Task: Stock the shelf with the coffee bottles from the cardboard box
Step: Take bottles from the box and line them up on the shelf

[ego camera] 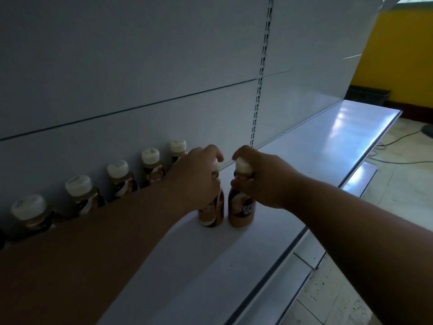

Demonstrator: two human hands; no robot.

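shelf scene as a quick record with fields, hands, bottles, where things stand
left hand: gripping left bottle near its top
right hand: gripping right bottle at its neck
held bottles: upright, side by side on shelf
back row: five capped bottles along back panel
cardboard box: not in view

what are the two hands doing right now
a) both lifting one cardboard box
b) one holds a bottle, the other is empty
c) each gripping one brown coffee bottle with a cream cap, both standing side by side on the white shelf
c: the left hand and right hand each grip one brown coffee bottle with a cream cap, the left bottle and the right bottle, upright side by side on the white shelf.
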